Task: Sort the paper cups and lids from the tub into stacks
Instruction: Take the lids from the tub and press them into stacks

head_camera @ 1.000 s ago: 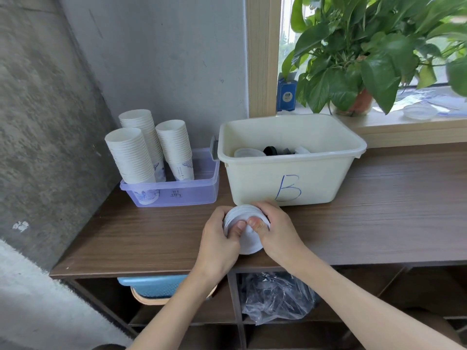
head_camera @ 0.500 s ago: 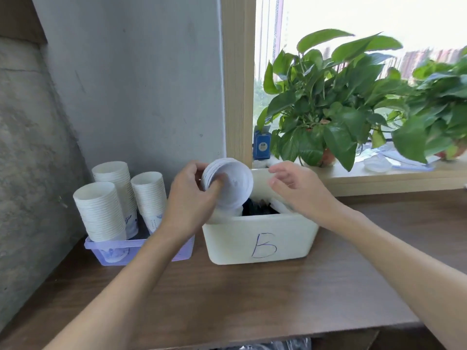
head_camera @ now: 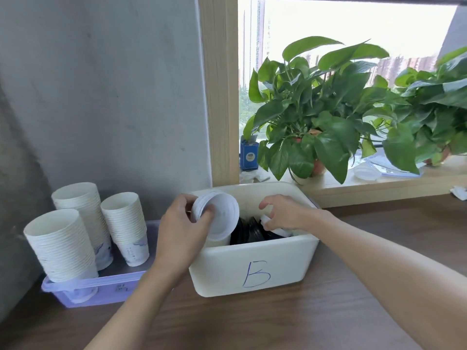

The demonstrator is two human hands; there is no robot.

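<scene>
Brown wood-grain laminate covers your tabletop (head_camera: 328, 311), which meets a grey, rough plastered wall (head_camera: 113, 97) on the left and a pale timber window frame (head_camera: 219, 97) behind. The cream plastic tub (head_camera: 252, 269), smooth, round-cornered and marked with a blue B, stands near the middle. Your left hand (head_camera: 182, 228) grips a nested stack of white lids (head_camera: 219, 215), tilted on edge over the tub's left end, with its ribbed rims against your fingers. Your right hand (head_camera: 285, 213) reaches down into the tub, fingers curled and pinching a small white piece (head_camera: 265, 219); too little of it shows to tell cup from lid. Glossy black lids (head_camera: 250, 232) lie in the tub between your hands. Just left of the tub, a translucent purple tray (head_camera: 101, 289) holds three tall stacks of white paper cups (head_camera: 60, 243), which lean slightly. On the window sill (head_camera: 379, 183) stand leafy green potted plants (head_camera: 316, 117) and a small blue box (head_camera: 249, 154). Your left forearm crosses in front of the tray's right end.
</scene>
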